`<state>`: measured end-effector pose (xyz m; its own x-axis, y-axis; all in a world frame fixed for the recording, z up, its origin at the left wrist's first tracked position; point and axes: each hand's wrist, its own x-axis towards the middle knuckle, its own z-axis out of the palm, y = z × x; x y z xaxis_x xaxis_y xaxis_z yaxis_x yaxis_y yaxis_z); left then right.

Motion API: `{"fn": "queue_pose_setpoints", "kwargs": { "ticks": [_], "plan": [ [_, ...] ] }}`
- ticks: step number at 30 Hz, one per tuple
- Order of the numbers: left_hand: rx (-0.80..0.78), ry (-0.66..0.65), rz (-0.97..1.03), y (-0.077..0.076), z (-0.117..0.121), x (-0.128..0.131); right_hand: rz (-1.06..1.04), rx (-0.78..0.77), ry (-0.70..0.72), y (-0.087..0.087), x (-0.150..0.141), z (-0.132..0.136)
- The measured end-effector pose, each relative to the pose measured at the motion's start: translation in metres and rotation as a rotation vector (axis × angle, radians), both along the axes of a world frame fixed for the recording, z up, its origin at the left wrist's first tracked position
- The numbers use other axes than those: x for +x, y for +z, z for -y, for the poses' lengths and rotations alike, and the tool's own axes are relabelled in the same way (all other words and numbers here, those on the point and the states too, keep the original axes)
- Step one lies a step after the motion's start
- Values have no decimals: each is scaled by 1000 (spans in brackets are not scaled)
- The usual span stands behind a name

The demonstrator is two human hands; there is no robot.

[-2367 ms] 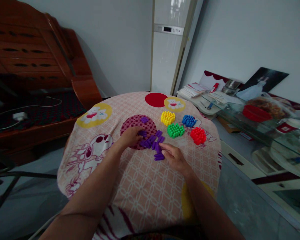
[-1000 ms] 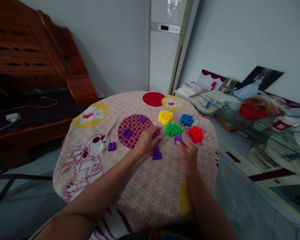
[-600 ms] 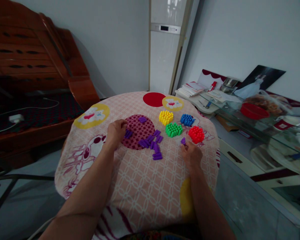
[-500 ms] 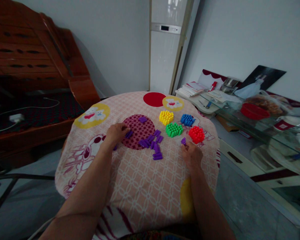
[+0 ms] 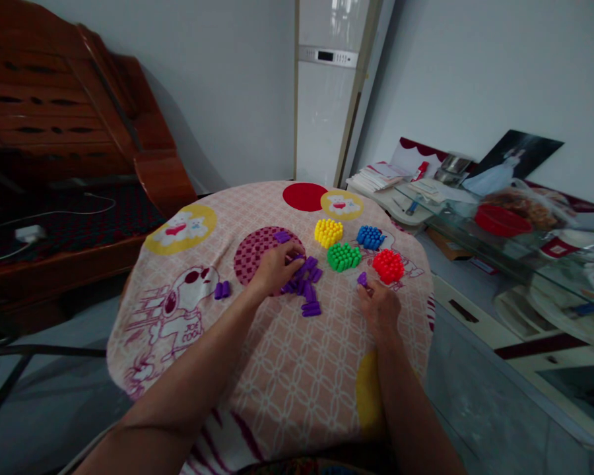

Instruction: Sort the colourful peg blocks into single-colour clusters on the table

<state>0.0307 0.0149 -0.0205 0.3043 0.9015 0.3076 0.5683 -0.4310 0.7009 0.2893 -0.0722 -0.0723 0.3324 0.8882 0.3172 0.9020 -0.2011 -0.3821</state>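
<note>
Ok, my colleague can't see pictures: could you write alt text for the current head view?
A left hand is over loose purple pieces on a patterned tablecloth, while the right hand holds a small purple bunch. Beyond the right hand sit yellow, green, blue and red clusters.

This is looking like a home's sitting room: a carved wooden bench (image 5: 44, 142) is standing at left; a cartoon-printed cloth (image 5: 175, 313) is covering the counter (image 5: 287, 389); a tall white appliance (image 5: 325, 119) is standing in the corner; papers (image 5: 376, 177), a red bowl (image 5: 502, 222) and a photograph (image 5: 532, 148) are cluttering the side unit (image 5: 460, 300).
</note>
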Motion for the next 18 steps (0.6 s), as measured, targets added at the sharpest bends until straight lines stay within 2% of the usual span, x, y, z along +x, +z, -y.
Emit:
{"fn": "queue_pose_setpoints", "kwargs": {
  "ticks": [3, 6, 10, 18],
  "plan": [
    [-55, -166, 6, -5, 11, 26, -68, 102, 15, -2, 1, 1],
    [-33, -232, -38, -10, 15, 44, -129, 225, 26, -2, 1, 1],
    [-17, -244, -119, -11, 14, 68, -175, 309, 33, -2, 3, -2],
    [-17, -195, -238, -11, 10, 111, -281, 319, 52, -2, 4, -3]
  ]
}}
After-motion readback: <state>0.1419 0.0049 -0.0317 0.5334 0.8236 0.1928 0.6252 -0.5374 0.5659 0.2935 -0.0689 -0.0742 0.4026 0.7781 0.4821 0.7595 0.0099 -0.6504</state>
